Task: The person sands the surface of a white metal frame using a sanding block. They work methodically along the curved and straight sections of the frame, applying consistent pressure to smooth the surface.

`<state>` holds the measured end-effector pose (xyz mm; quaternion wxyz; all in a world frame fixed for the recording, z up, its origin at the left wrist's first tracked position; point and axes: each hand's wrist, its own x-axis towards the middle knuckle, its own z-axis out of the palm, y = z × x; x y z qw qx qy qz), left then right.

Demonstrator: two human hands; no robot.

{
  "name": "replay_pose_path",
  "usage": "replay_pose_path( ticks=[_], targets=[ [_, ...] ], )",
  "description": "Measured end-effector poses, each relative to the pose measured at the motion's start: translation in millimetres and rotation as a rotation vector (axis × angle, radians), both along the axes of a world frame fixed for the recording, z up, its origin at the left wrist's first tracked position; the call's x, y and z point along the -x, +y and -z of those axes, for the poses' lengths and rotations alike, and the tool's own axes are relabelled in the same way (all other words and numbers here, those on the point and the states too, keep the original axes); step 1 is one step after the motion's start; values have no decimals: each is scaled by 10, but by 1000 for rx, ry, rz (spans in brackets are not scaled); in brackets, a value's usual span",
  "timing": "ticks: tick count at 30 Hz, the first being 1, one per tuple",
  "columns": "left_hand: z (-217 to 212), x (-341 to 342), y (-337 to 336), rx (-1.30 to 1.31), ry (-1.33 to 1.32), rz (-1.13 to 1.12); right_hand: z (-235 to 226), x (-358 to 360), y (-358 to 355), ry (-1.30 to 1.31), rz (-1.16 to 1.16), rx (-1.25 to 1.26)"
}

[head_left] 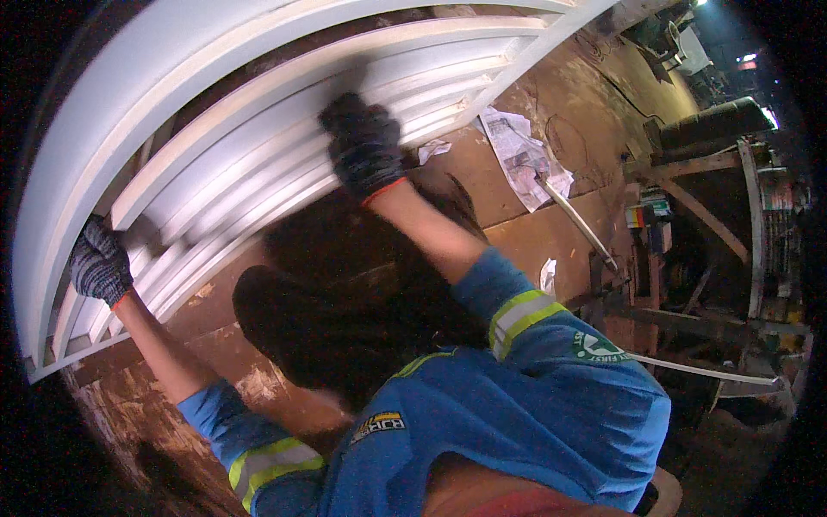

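Observation:
A large white slatted panel (284, 129), like a louvred shutter or door, stands tilted in front of me and fills the upper left. Both my hands wear dark knitted gloves with orange cuffs. At the panel's lower left, my left hand (102, 263) is closed around its frame near the slat ends. Farther right, my right hand (366, 146) is against the slats, fingers curled and blurred by motion. Whatever it may hold is hidden by the glove.
Beyond the panel's right end, newspaper sheets (521, 159) lie on a brown board surface (594, 129). A thin pale strip (577, 220) crosses them. Farther right stand a wooden frame (706, 220) and a dark rounded object (719, 125).

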<state>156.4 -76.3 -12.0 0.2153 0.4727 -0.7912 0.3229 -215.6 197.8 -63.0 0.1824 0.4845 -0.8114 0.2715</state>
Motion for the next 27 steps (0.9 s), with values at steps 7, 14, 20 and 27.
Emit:
replay_pose_path(
  ticks=[7, 14, 20, 27],
  targets=[
    [-126, 231, 192, -28, 104, 46, 50, 912, 399, 186, 4, -186],
    [-37, 91, 14, -72, 142, -85, -31, 875, 451, 224, 213, -232],
    [-52, -30, 21, -62, 160, 73, -225, 74, 190, 53, -2, -251],
    [-24, 77, 23, -121, 151, 26, 39, 1466, 729, 305, 220, -322]
  ],
)
